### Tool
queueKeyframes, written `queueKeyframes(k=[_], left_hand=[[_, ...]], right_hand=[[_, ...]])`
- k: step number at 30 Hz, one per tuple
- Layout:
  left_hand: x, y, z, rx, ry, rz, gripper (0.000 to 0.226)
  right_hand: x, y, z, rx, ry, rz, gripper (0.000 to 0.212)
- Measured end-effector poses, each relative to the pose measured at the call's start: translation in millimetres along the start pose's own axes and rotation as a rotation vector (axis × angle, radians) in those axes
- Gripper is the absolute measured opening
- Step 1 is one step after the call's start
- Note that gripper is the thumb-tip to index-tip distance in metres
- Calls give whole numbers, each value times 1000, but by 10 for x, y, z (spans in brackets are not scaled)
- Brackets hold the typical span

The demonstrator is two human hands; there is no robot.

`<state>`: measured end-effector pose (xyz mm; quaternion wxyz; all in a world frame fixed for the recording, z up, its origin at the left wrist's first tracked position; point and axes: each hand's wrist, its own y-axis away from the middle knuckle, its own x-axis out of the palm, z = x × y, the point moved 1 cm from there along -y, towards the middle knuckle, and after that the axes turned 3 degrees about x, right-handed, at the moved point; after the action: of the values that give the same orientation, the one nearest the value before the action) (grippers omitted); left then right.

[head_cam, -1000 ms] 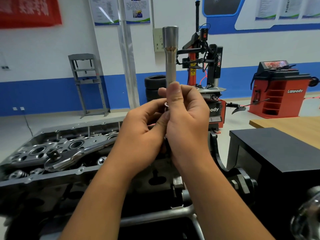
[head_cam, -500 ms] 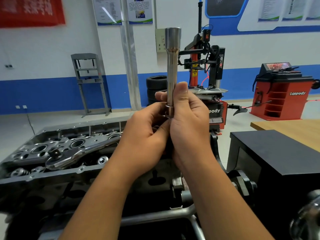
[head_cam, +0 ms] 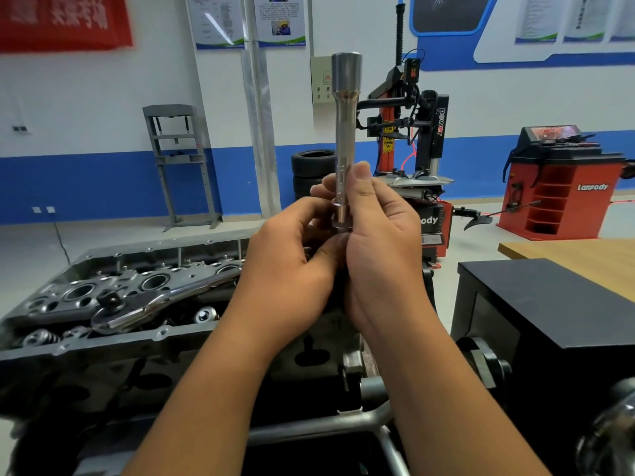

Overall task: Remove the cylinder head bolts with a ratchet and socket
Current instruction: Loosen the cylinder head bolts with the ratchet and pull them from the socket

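I see a bright, evenly lit room with soft shadows. Glare streaks the far wall poster (head_cam: 215,20), and highlights gleam on the ratchet (head_cam: 154,302). My wide lens bends the edges; the near right corner blurs.

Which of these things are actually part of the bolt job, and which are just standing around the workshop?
Part of the job:
- long shiny steel socket extension, held upright by left hand and right hand
- chrome ratchet handle, lying on the head
- grey metal cylinder head

Just standing about:
- red tyre changer
- red wheel balancer
- stacked black tyres
- black cabinet
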<state>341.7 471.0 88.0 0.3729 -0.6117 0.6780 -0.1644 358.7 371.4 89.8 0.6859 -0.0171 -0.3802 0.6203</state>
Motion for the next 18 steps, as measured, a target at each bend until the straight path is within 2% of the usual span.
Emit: queueKeyframes(k=[4,9,14,16,18], left_hand=[[2,-7,9,-9,17,-72,27],[-18,1,-8,-40,95,45,38],[25,10,3,14,34,-71,35],[19,10,1,32,19,-72,37],[-4,6,-10,13,59,5,41]], right_hand=[[-2,19,10,-10,-7,17,30],[9,15,7,-4,89,-4,35],[7,38,30,-31,34,16,37],[-1,39,27,-43,11,36,29],[-2,40,25,-59,21,33,22]])
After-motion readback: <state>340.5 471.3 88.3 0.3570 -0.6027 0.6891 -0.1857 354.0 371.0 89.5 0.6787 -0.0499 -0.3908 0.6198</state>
